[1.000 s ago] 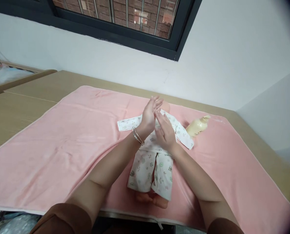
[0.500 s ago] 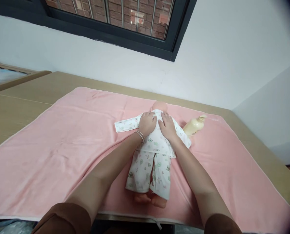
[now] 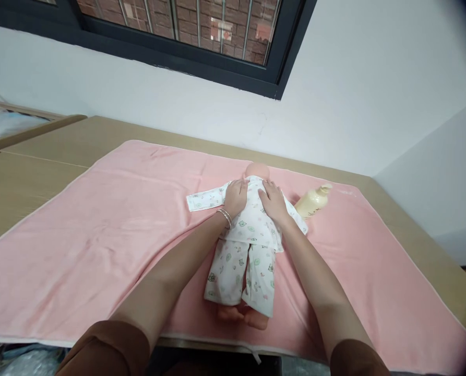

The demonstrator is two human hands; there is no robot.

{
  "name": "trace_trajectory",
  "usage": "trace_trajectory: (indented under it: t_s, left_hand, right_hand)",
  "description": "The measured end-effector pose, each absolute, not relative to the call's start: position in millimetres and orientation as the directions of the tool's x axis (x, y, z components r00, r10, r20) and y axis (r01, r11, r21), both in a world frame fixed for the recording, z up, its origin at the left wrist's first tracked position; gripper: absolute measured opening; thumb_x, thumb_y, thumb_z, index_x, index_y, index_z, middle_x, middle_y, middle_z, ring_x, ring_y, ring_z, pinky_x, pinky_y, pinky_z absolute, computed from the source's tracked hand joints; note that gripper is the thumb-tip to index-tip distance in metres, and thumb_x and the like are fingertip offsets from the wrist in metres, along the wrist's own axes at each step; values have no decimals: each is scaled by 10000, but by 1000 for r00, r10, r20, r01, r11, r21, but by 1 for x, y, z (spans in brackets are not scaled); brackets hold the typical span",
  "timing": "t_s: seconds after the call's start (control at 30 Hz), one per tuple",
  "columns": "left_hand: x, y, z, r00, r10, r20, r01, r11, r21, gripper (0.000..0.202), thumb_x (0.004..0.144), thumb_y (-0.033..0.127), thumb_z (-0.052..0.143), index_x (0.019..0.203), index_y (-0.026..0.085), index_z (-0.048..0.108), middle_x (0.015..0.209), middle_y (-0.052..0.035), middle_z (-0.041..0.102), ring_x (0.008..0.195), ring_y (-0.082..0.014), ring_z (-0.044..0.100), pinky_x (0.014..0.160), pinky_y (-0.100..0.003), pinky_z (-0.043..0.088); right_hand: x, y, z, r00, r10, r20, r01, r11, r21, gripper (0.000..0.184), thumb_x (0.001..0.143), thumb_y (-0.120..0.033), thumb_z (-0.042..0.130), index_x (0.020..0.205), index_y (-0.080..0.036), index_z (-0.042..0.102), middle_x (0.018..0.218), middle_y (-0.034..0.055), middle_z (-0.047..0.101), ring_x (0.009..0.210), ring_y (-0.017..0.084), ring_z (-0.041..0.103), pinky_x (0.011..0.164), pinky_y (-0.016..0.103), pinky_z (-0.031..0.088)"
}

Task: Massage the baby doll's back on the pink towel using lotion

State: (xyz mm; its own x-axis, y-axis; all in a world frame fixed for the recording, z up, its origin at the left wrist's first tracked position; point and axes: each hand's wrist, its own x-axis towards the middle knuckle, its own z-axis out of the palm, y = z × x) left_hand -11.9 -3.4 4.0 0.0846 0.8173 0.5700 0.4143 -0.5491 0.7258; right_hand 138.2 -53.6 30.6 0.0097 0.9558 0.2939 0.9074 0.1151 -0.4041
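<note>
A baby doll (image 3: pixel 252 230) in white patterned pyjamas lies face down, head away from me and bare feet towards me. Its left sleeve stretches out flat to the side. My left hand (image 3: pixel 236 198) rests on the left side of the doll's upper back, fingers extended and pointing to its head. On the opposite side of the back lies my right hand (image 3: pixel 274 201), fingers spread flat on the shirt. Neither hand grips anything. Beneath the doll is a pink blanket (image 3: pixel 139 209). A cream-coloured bottle (image 3: pixel 313 201) lies tilted beside the doll's right sleeve.
The blanket covers much of a wooden table (image 3: pixel 60 141) set against a white wall. A dark-framed window (image 3: pixel 178 52) is above it. A wooden-edged tray or crib (image 3: pixel 33 130) with pale fabric stands at the far left.
My hands have slid slightly outward, away from the middle of the doll's back, so the gap between them is wider. The doll and bottle stay in place.
</note>
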Motion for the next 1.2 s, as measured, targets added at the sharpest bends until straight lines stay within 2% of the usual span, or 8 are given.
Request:
trace_trajectory:
  t_s: [0.13,0.3,0.5,0.63,0.83,0.97,1.07,1.2]
  left_hand:
    - [-11,-4,6,86,815,574,432,-549,715,499,1029,378,242,931,186,692,1000,-94,737,1038,-218,656,980,-379,481]
    - [-14,-3,8,115,815,568,437,-555,708,436,1015,323,309,825,192,679,934,-80,734,941,-205,659,933,-359,494]
    - [-15,0,7,125,813,568,435,-560,706,427,1011,332,328,843,196,696,950,-74,741,974,-204,658,954,-351,483]
    - [-14,-2,8,147,812,565,468,-560,684,397,1003,308,344,873,193,702,979,-76,742,987,-208,651,957,-358,480]
    - [-13,-4,10,144,826,546,500,-537,680,309,971,280,411,978,177,702,1050,-85,736,1025,-220,638,984,-371,469]
    - [-14,0,9,124,858,498,467,-494,734,272,927,218,452,999,172,711,1100,-78,734,1064,-209,635,1021,-358,462]
    - [-14,0,9,118,866,486,449,-483,752,275,910,204,459,995,178,719,1114,-71,736,1080,-202,638,1031,-344,462]
    - [-12,-5,11,71,868,492,508,-456,731,289,920,231,443,980,195,724,1086,-64,744,1051,-218,649,1002,-362,476]
  right_hand:
    - [130,-59,33,-13,948,317,950,111,-293,562,1002,-372,328,1470,-75,422,1557,194,335,1462,362,269,1188,579,181]
    - [92,-87,36,-245,899,364,941,311,-136,602,920,-237,426,1507,-115,383,1563,102,359,1479,324,230,1224,552,101]
    - [92,-92,29,-107,900,423,929,242,-279,491,909,-217,428,1377,-174,570,1503,54,463,1451,254,319,1235,490,151]
    - [109,-76,29,9,924,381,920,142,-366,474,965,-275,386,1401,-176,544,1540,85,404,1464,267,298,1212,505,208]
    - [104,-69,42,-6,956,294,983,60,-174,517,1009,-323,322,1493,-168,418,1577,146,319,1463,349,269,1166,579,236]
    - [84,-84,45,-159,949,273,985,172,-24,546,989,-304,351,1510,-147,387,1583,116,318,1471,384,212,1168,613,193]
    - [81,-93,42,-195,922,334,974,223,-47,518,963,-275,393,1457,-137,465,1529,109,418,1454,358,263,1176,590,194]
    - [90,-91,32,-139,868,477,949,254,-186,374,893,-225,469,1200,-194,680,1363,62,602,1375,265,422,1201,484,218]
